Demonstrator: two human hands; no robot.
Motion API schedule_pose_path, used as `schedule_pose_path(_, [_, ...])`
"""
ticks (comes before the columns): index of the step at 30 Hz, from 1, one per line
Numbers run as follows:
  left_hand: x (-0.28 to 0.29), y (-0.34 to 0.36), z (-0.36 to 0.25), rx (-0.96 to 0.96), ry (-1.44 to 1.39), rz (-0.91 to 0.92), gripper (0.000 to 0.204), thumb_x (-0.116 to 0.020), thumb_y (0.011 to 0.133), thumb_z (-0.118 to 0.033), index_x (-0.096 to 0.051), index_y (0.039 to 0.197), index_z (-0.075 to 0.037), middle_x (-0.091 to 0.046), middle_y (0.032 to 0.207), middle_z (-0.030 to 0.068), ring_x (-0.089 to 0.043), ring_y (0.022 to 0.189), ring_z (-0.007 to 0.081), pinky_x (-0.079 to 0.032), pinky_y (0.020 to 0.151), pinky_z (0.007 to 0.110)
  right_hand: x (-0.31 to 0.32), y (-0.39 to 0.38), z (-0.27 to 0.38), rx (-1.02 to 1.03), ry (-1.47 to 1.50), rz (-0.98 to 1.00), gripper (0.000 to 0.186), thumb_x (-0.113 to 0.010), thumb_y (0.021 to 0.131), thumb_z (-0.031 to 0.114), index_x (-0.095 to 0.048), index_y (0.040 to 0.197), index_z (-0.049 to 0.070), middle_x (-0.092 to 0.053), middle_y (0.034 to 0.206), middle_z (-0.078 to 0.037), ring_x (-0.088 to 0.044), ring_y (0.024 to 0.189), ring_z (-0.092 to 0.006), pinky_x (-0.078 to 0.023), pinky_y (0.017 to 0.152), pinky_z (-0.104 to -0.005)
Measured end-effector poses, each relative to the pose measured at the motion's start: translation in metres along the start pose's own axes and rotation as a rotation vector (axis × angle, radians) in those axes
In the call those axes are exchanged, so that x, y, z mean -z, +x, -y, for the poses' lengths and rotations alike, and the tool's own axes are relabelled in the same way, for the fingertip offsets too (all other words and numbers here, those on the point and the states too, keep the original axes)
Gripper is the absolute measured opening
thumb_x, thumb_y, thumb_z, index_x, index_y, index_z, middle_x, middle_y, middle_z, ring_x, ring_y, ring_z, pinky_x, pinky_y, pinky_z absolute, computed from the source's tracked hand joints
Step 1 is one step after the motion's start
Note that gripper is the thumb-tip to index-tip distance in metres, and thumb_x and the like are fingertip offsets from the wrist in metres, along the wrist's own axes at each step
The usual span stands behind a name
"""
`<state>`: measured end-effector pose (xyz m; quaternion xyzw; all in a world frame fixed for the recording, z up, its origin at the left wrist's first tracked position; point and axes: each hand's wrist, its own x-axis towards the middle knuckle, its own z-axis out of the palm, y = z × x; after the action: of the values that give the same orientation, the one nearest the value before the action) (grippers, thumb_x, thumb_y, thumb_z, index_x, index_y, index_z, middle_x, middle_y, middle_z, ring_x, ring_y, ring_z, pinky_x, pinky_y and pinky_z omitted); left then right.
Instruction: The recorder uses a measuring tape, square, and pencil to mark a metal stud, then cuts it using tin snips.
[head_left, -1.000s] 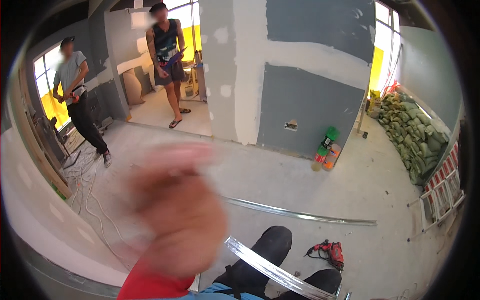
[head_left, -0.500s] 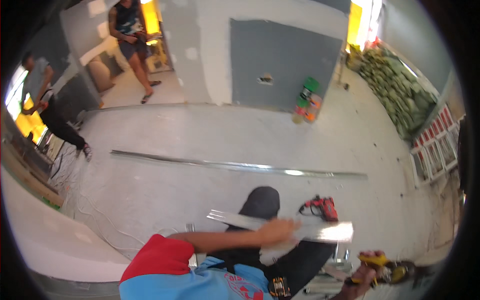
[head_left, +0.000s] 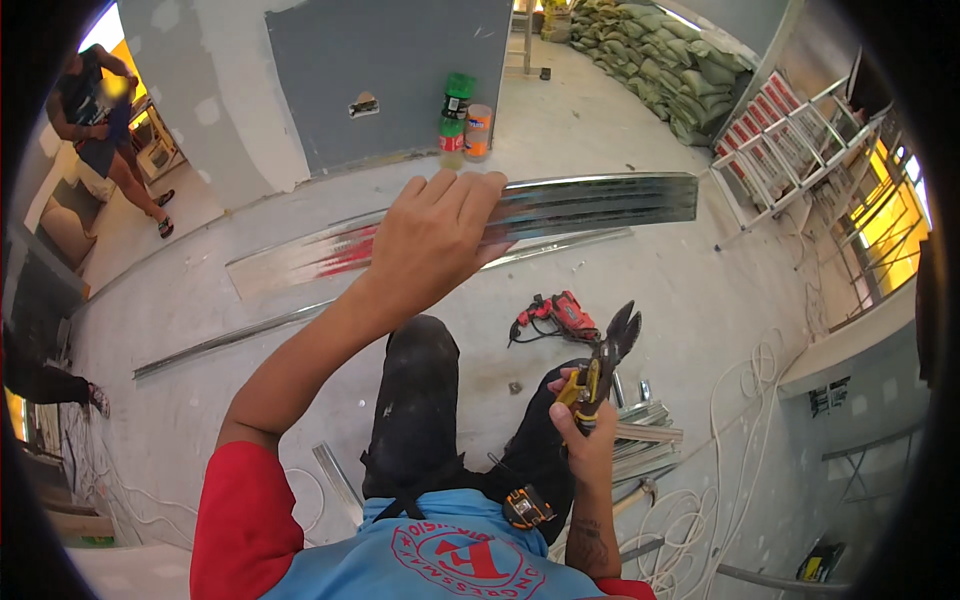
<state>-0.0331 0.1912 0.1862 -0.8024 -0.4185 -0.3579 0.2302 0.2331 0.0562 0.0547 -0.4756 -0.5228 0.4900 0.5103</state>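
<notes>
My left hand (head_left: 430, 230) grips a shiny ribbed metal channel (head_left: 610, 200), held crosswise above the floor, its fingers over the upper edge. In my right hand (head_left: 585, 435) are yellow-handled tin snips (head_left: 610, 350), their dark blades pointing up. A red corded power tool (head_left: 568, 320) lies on the floor just beyond my knees. A long metal channel (head_left: 220, 348) lies behind the held piece, and more short metal pieces (head_left: 650, 450) lie at my right. A tape measure (head_left: 526, 507) hangs at my waist.
A person (head_left: 100, 120) stands in the doorway; another person's leg (head_left: 45, 382) shows at left. Bottles (head_left: 478, 130) stand against the grey wall panel (head_left: 350, 60). Sandbags (head_left: 650, 70) are piled at back right, near an aluminium ladder (head_left: 780, 150). Loose cables (head_left: 750, 400) lie at right.
My left hand has raised the metal channel up and forward. My right hand with the snips has moved up and leftward. The view has turned right, shifting both people leftward.
</notes>
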Motion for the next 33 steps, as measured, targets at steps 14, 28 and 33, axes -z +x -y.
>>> schedule_pose_path(14, [0.003,0.011,0.029,0.469,-1.005,0.767,0.056,-0.051,0.106,-0.062,-0.056,0.096,-0.008,-0.041,0.077,-0.0023,-0.039,0.075,0.0105,-0.039,0.066,0.032,-0.020,0.012,-0.017,-0.084,-0.013,0.108,0.054,-0.082,0.092,0.019,-0.060,0.136,-0.002,-0.064,0.113,-0.006,-0.060,0.106,-0.0138,-0.048,0.093,-0.0292])
schedule_pose_path(28, [0.043,0.021,0.005,0.132,-0.480,0.572,0.056,-0.064,0.101,-0.034,-0.054,0.143,0.003,-0.062,0.103,0.0198,-0.062,0.094,0.0355,-0.049,0.085,0.042,-0.041,0.036,-0.023,0.125,-0.184,0.125,0.060,-0.083,0.090,0.021,-0.059,0.140,-0.001,-0.062,0.109,-0.007,-0.058,0.097,-0.0173,-0.048,0.090,-0.0320])
schedule_pose_path(33, [0.047,0.031,0.009,0.106,-0.558,0.668,0.047,-0.063,0.103,-0.035,-0.061,0.133,0.002,-0.061,0.096,0.0184,-0.060,0.087,0.0316,-0.048,0.078,0.042,-0.044,0.038,-0.021,0.161,-0.203,0.125,0.058,-0.083,0.090,0.024,-0.060,0.137,-0.001,-0.062,0.105,-0.008,-0.058,0.095,-0.0187,-0.049,0.088,-0.0333])
